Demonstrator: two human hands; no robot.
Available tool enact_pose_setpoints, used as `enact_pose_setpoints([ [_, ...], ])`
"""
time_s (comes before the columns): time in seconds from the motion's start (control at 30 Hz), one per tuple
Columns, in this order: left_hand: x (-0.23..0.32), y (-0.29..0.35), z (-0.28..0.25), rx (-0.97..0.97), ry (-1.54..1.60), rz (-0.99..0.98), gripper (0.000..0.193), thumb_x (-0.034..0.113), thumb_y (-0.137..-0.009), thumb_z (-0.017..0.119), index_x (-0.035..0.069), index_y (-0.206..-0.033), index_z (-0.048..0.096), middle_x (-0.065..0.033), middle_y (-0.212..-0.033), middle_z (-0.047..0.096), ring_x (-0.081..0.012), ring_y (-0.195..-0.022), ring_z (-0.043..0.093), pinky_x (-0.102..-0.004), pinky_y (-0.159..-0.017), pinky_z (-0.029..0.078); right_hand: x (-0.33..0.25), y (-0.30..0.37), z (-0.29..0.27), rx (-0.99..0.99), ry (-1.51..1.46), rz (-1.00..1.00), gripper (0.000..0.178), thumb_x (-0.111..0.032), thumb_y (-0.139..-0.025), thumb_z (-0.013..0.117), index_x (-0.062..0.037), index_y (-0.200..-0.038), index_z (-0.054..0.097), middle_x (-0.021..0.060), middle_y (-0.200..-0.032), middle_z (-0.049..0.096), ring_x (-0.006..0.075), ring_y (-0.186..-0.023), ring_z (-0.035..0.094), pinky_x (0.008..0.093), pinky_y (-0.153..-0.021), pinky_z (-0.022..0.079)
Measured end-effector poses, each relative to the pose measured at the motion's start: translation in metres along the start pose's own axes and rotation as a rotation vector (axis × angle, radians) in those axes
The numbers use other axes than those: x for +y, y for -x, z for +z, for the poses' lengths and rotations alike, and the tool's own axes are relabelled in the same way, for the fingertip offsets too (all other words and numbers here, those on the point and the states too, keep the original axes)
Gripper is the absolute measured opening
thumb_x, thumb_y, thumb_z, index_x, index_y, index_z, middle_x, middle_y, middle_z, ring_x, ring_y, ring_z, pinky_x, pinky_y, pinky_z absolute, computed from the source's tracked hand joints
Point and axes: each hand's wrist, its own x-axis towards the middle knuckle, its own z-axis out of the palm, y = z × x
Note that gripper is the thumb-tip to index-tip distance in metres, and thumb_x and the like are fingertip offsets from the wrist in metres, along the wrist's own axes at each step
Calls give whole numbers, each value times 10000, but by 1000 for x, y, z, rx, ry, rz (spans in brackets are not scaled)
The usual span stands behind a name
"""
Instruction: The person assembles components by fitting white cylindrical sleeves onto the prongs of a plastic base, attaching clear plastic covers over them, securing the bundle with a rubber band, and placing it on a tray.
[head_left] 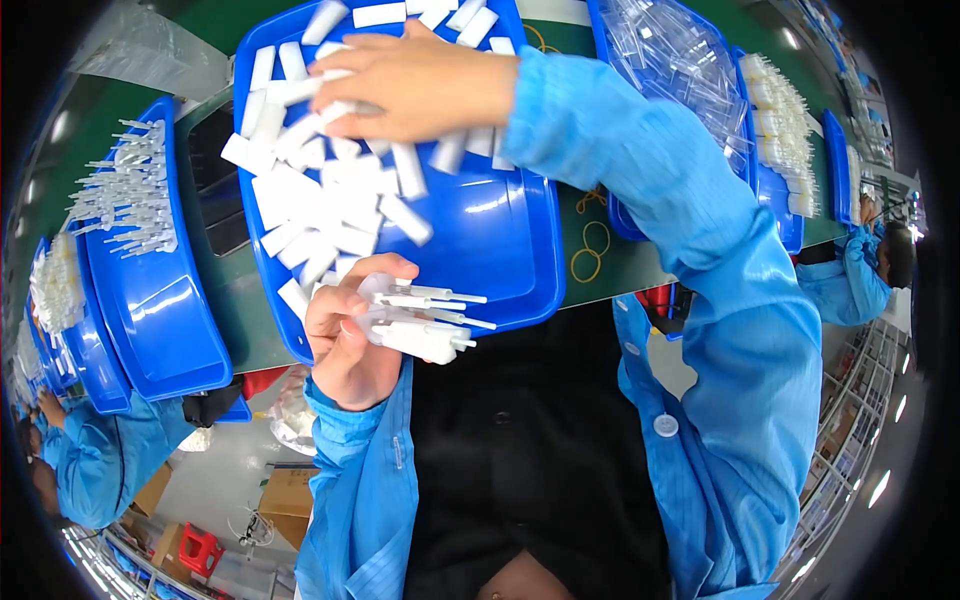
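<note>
Two hands are at work as I follow along from afar, and they are well apart. Down near the tray's front edge, the left hand [345,340] has its fingers and thumb closed around a bunch of stemmed plastic parts [425,330], white and see-through. It grips them by their wide ends, with the thin stems pointing off to the right, probably so that those stems stay lined up and untouched.

Up at the far side, the right hand [420,85] reaches across, palm down over the white tubes [340,205], fingers spread and a little blurred. I cannot tell whether it pinches one. The tubes lie heaped, at all angles, toward the left and far side of the blue tray [490,240], leaving bare plastic at the near right; the raised rim, I'd judge, stops them rolling away.

Left of that, more stemmed pieces [130,190] bunch at the far end of a narrow tray [165,320], while clear plastic pieces [675,70] fill another at upper right. Separate trays look like a way to stop the kinds mixing. Rubber bands [588,262] lie loose on the green table [635,275], between trays.
</note>
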Motion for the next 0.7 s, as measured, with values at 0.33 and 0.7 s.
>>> enact_pose_setpoints([
  [0.33,-4,0,-3,5,6,57,205,237,-846,543,124,-1017,550,-285,-1112,477,-334,-862,594,-379,-675,538,-30,105,-43,16,-158,16,255,-168,-825,554,-121,-1075,580,95,-1201,485,270,-1082,450,402,-839,348],
  [0.7,-3,-9,20,194,-315,59,534,211,-783,618,22,-1245,428,-229,-1237,454,-341,-958,581,-314,-503,523,-57,130,-37,203,-191,225,385,-56,-656,670,-49,-1023,551,117,-1050,495,287,-919,493,368,-728,382],
])
